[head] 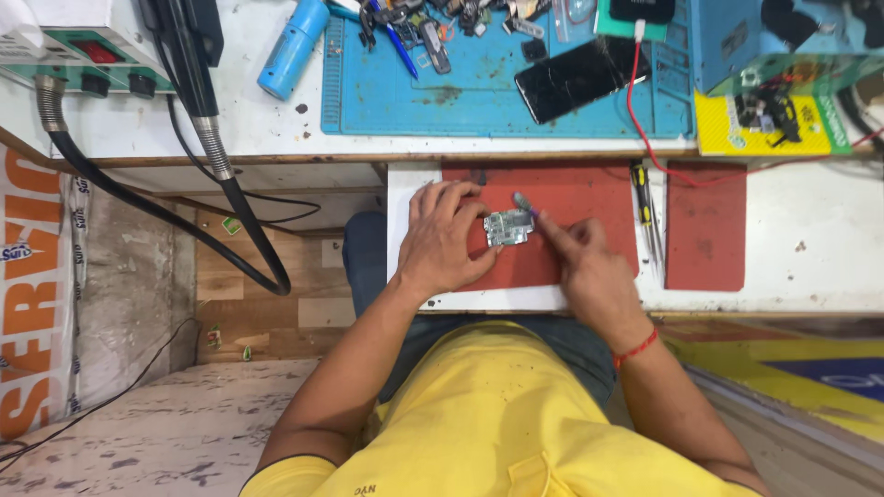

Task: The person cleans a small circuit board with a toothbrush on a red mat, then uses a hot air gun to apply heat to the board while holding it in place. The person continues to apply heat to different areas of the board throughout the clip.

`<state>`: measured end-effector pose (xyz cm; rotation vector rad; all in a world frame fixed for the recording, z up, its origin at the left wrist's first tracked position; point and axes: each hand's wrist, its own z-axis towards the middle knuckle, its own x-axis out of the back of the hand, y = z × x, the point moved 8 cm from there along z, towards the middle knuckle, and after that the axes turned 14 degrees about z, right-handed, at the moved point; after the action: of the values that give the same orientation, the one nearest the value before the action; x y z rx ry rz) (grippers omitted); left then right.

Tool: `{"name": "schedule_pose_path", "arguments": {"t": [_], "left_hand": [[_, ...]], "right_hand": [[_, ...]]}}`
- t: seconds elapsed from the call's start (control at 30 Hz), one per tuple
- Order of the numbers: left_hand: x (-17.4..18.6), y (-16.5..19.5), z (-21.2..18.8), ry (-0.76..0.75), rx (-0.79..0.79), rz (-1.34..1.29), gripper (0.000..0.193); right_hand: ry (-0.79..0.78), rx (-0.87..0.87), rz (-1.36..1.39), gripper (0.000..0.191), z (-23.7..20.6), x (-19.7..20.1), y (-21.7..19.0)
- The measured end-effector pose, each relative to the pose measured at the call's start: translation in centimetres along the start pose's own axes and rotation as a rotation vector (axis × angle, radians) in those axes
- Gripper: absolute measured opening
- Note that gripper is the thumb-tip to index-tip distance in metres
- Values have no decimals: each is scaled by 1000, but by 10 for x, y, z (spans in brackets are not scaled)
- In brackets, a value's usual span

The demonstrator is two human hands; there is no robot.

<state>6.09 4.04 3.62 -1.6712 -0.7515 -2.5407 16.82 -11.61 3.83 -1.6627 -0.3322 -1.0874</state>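
While my left hand (440, 241) lies spread over the red mat (580, 198), its fingertips pinch the edge of the small circuit board (508, 226) flat against the mat near its middle; my right hand (589, 262) is curled around a thin tool (525, 202), index finger stretched along it, tip just beside the board's upper right corner. Two screwdrivers (645, 216) lie just right of the mat; a dark phone (578, 78) rests on the blue mat (442, 92) above.

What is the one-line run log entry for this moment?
left hand: steadies circuit board | right hand: holds small tool at board edge | surface: red mat
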Motion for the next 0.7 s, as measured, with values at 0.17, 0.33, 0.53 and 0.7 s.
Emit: {"name": "schedule_pose_path", "arguments": {"t": [0.17,0.33,0.53,0.7], "left_hand": [[-3,0,1,11,3,3,47],[-4,-2,5,-5,26,-3,46],[-9,-3,1,11,36,8,48],[-11,-1,4,-17,28,3,46]], "right_hand": [[-68,-58,8,60,3,-3,4],[-90,89,41,60,11,-7,-6],[-50,66,13,60,1,-10,3],[39,0,46,61,-3,2,9]]}}
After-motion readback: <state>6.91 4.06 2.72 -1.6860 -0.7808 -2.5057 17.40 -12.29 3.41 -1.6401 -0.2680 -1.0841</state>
